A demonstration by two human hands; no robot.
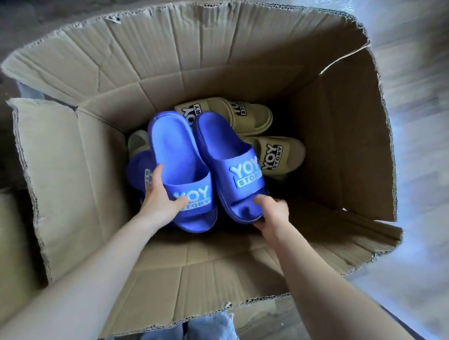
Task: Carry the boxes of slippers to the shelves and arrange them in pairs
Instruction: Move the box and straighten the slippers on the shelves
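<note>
Inside a big open cardboard box on the wooden floor, the left hand grips one blue slipper at its strap, with the thumb lying across the top. The right hand curls round the toe end of a second blue slipper just beside the first. A third blue slipper and several tan slippers lie on the box bottom.
</note>
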